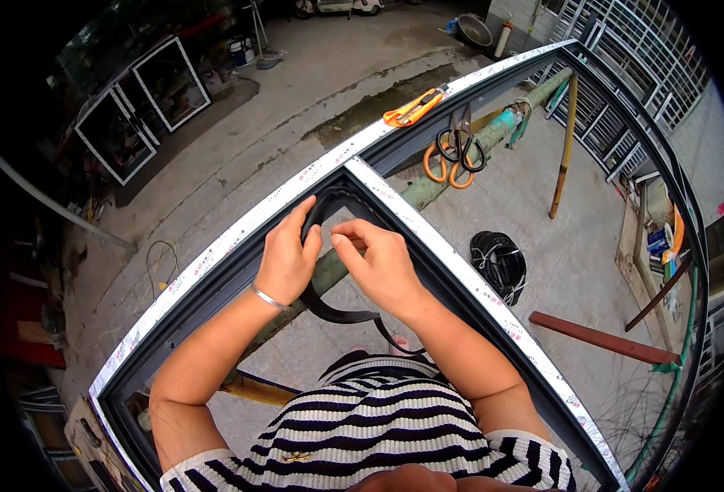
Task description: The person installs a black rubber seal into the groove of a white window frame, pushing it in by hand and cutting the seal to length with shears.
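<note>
Black rubber sealing strip (329, 307): flexible band, one end pressed into the inner corner of a dark grey aluminium window frame (214, 275) with white protective film on its face; the slack loops down toward the striped shirt (378, 426).

Left hand (286, 261): fingers curled over the strip at the corner, thumb on the frame's inner edge, apparently seating the band in its groove. A silver bangle (268, 298) sits at the wrist.

Right hand (382, 266): pinching the strip just beside the left, fingertips bent, apparently feeding and steering it.

Frame lies flat on a green pole (428, 187), at working height.

Nearby, on the far rail: orange utility knife (411, 107); black scissors with orange handles (456, 148), within reach yet apart from both hands.

Below, on the concrete floor (542, 189): black coil of spare strip (500, 256), brown wooden batten (604, 338), bamboo stick (564, 148). Other framed panes (141, 102) lean at far left. Nothing blocks the corner.
</note>
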Motion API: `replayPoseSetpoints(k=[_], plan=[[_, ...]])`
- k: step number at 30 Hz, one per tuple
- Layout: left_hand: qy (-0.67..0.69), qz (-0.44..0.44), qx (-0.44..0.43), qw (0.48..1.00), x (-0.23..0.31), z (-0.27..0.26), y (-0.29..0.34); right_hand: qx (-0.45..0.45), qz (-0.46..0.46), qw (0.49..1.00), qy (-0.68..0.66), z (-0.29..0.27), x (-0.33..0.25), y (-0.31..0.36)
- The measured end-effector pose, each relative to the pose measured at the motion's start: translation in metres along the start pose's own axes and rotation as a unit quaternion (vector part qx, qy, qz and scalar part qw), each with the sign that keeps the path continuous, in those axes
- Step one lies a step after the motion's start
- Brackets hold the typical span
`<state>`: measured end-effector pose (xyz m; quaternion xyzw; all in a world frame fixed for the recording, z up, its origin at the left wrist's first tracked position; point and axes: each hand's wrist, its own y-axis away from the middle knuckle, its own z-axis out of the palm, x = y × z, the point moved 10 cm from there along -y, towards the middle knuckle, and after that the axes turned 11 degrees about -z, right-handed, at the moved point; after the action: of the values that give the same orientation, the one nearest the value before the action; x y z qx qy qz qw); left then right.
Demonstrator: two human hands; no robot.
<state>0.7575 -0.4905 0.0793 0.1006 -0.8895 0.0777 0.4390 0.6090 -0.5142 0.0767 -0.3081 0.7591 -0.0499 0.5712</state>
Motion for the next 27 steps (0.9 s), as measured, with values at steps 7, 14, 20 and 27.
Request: replayPoseSetpoints(k=[7, 14, 20, 27], plan=[[-0.185, 0.136, 0.028, 0.973, 0.025, 0.017, -0.021, 0.123, -0.197, 0.899, 0.372, -0.06, -0.068, 0.006], [-0.19, 0.148, 0.034, 0.97, 0.02, 0.016, -0.029, -0.023, 0.207, 0.943, -0.259, 0.034, 0.03, 0.028], [-0.127, 0.182, 0.045, 0.974, 0.017, 0.003, -0.019, 0.131, 0.326, 0.756, -0.552, 0.08, 0.086, 0.004], [-0.185, 0.253, 0.078, 0.946, 0.031, 0.005, -0.011, 0.292, 0.356, 0.674, -0.578, 0.084, 0.105, -0.005]])
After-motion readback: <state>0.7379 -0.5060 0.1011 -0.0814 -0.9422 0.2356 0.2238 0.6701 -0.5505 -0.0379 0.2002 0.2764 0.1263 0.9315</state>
